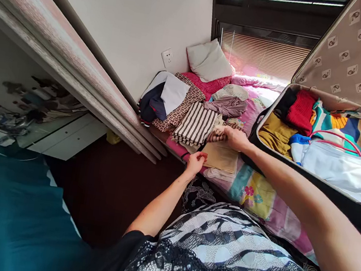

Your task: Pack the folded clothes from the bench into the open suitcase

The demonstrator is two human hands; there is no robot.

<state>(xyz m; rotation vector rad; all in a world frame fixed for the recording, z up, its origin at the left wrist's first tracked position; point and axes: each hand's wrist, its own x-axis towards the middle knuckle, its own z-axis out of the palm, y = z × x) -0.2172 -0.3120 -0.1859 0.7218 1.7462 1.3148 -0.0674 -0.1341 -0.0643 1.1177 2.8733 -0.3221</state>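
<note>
My right hand (236, 139) is closed on a tan-and-black striped garment (218, 135), bunched beside the pile. Lower and to the left, my left hand (196, 162) has its fingers curled together at the edge of a folded tan cloth (220, 157). Whatever sits between those fingers, if anything, is hidden. Just beyond both hands lies a folded cream garment with black stripes (196, 120). A mauve crumpled garment (227, 106) rests behind it. To its left are a brown patterned cloth (187, 91) and a navy-and-white garment (158, 100).
An open suitcase (257, 136) full of clothes stands on the right, its patterned lid (356, 51) raised. A white pillow (208, 60) leans in the far corner by the window. Curtains (77, 54) hang at left, near a cabinet (67, 139) and teal bedding (9, 209).
</note>
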